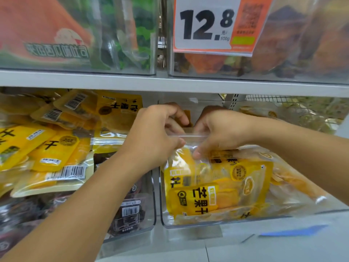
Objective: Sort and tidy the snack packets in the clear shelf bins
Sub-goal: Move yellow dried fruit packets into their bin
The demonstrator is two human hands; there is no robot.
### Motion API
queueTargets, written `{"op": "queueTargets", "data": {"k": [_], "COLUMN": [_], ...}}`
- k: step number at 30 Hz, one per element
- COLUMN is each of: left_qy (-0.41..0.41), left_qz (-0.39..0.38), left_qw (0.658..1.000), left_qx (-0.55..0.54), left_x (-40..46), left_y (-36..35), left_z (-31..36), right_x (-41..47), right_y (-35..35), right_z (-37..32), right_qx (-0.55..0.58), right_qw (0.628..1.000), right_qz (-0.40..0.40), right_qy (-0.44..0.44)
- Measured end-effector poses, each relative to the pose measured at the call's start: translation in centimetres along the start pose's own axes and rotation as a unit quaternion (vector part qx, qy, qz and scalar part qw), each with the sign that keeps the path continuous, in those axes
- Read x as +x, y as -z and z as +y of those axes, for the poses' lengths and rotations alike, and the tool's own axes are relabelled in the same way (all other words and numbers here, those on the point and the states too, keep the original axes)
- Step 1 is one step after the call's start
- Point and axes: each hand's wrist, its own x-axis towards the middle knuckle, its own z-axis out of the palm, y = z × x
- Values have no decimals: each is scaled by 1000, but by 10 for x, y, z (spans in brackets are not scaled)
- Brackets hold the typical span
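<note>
Over the right bin (188, 223), both hands pinching a clear packet (187, 136)

- Two hands: left hand (154, 133), right hand (219, 133).
- Four clear bins: upper left bin (132, 70), upper right bin (207, 75), lower left bin (149, 214), lower right bin (164, 216).
- One price tag (213, 25).
- Yellow packets (217, 195): too many, overlapping, to count.

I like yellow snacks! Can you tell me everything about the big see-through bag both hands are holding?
The see-through bag is a large clear plastic pouch stuffed with yellow snack packets that have black writing and show orange-yellow pieces through little windows. Its plastic looks thin, shiny and crinkly. It sits in the clear bin on the lower shelf, leaning towards the right. The left hand and the right hand both pinch its top edge, where a clear strip runs across.
</note>
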Motion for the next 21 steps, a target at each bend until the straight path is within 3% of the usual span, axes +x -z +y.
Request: {"op": "queueTargets", "data": {"k": [2,5,8,11,13,17,21], "left_qy": [-8,36,43,33,37,26,28], "left_qz": [11,-37,-83,-86,-98,-163,-158], "left_qw": [999,993,985,976,966,913,913], "left_qx": [35,107,148,198,238,373,375], "left_x": [0,-1,-3,-4,-4,-3,0], "left_y": [0,2,1,1,2,2,0], "left_z": [2,4,8,8,9,12,5], "right_x": [-2,-8,-12,-7,-3,-7,-19], "right_y": [6,16,13,5,2,2,-1], "right_z": [6,31,50,50,45,50,43], "right_qx": [-41,-25,-103,-101,-82,-52,-139], "right_qw": [998,984,971,945,932,933,945], "right_qz": [49,170,161,296,346,350,294], "right_qy": [-25,-47,-147,-94,-76,-64,-38]}}
